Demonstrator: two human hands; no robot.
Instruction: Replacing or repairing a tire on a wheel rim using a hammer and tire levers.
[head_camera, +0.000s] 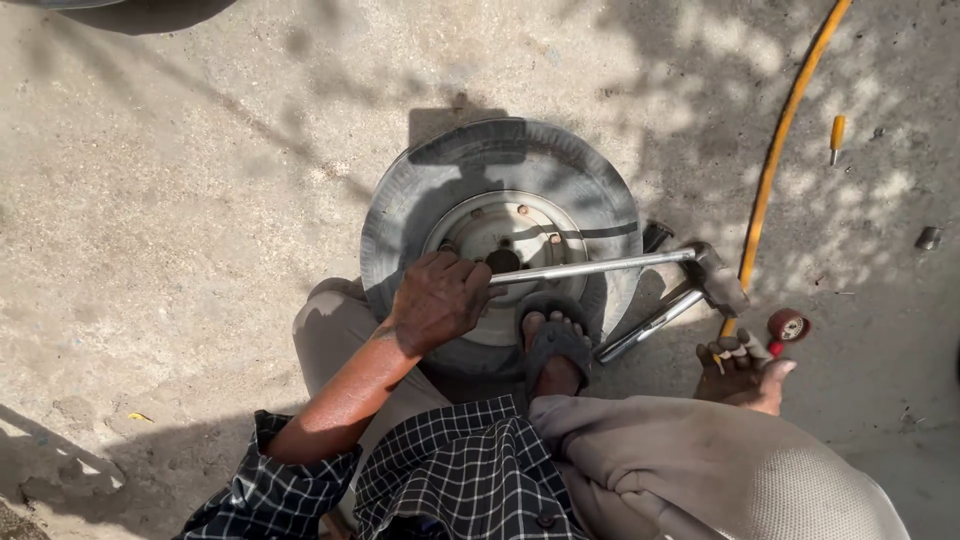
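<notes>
A small grey tyre (420, 190) on a pale metal rim (520, 225) lies flat on the ground in front of me. My left hand (437, 300) is closed around one end of a long steel bar (600, 267) that reaches right across the rim to a heavy metal head (718, 283). My sandalled foot (555, 350) presses on the tyre's near edge. My right hand (742, 372) rests on the ground beyond my right knee, with its fingers curled around a small red-tipped object. What that object is cannot be made out.
A second steel bar (645, 325) lies slanted beside the tyre. A yellow hose (775, 160) runs from the top right down to my right hand. A small red wheel (789, 325), a yellow-handled tool (837, 135) and a metal socket (928, 238) lie on the concrete at right.
</notes>
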